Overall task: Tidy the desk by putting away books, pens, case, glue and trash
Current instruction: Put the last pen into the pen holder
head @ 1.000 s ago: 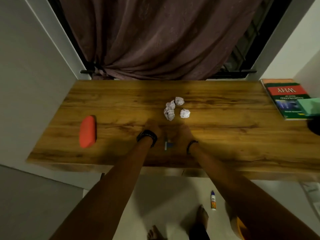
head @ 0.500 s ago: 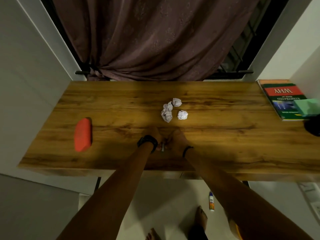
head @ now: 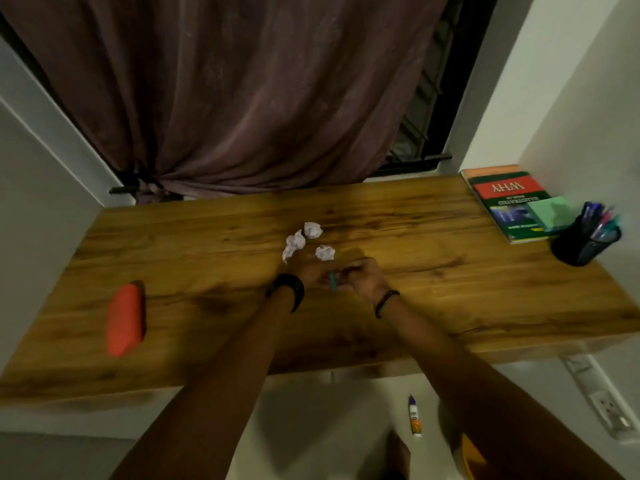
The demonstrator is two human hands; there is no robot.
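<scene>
Both hands meet over the middle of the wooden desk. My left hand and my right hand together pinch a small teal pen-like object held between them. Just beyond lie several crumpled paper balls. A red case rests on the desk's left side. Stacked books sit at the far right corner, with a green notepad on top. A black pen holder full of pens stands beside them. A glue bottle lies on the floor below.
A dark curtain hangs behind the desk, with white walls on both sides. A power strip lies on the floor at the right. An orange object shows at the bottom edge near my right arm.
My hands have come together and moved a little farther over the desk, lifting the small teal object between them. The view has shifted so the pen holder is in sight.
</scene>
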